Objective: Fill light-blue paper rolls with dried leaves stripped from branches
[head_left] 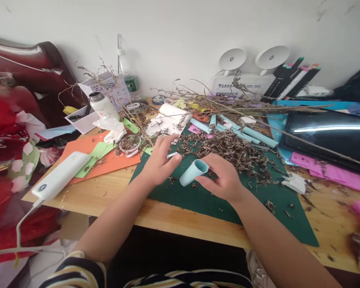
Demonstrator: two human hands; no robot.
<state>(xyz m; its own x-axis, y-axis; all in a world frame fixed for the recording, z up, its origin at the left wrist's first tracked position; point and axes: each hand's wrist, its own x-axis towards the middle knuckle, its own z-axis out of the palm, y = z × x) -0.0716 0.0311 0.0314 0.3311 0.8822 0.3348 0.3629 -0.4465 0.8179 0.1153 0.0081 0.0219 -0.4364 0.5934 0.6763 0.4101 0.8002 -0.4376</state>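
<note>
A short light blue paper tube (192, 173) is gripped at its right side by my right hand (223, 176). The tube leans, and its open upper end faces up and to the right. My left hand (160, 162) hovers left of the tube with fingers extended and thumb apart. A small white strip (172, 155) shows between that thumb and the fingers; whether it touches them I cannot tell. Behind both hands, a heap of dried brown leaves (234, 150) covers part of the dark green mat (168, 195). Several rolled blue paper tubes (259, 137) lie behind the heap.
Dry twigs (228, 105) stretch across the back. At left are a white power bank (60, 176) with a cable, orange paper (114, 158), a small leaf-filled dish (130, 143) and an open white bottle (103, 106). A black tablet (330, 138) lies at right; a white twin-lamp device (243, 82) stands against the wall.
</note>
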